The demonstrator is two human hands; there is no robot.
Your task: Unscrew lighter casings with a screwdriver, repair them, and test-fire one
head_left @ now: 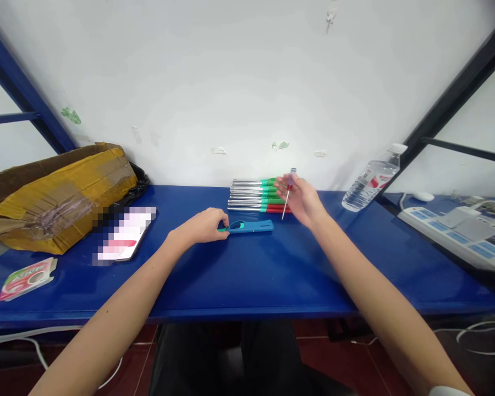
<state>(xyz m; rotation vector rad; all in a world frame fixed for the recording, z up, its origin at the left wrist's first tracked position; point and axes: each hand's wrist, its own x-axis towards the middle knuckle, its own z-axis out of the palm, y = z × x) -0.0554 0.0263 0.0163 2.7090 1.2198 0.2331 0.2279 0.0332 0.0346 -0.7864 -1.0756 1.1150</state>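
Note:
A blue lighter [256, 226] of the long-nosed kind lies on the blue table, its handle pointing right. My left hand [204, 225] is closed on its left end, with thumb and fingers at the trigger opening; the nose is hidden by the hand. My right hand [305, 201] holds a screwdriver [291, 178] by its clear and red handle, the thin shaft slanting down toward the table, just right of the blue lighter. Behind, several lighters [268, 196] lie side by side with silver noses leftward, green handles and a red one in front, partly covered by my right hand.
A taped cardboard box [70, 192], a phone [126, 236] and a torn packet piece [28, 279] are on the left. On the right a water bottle [373, 179] leans by the dark frame, near a white power strip [457, 234]. A white wall [247, 82] closes off the back.

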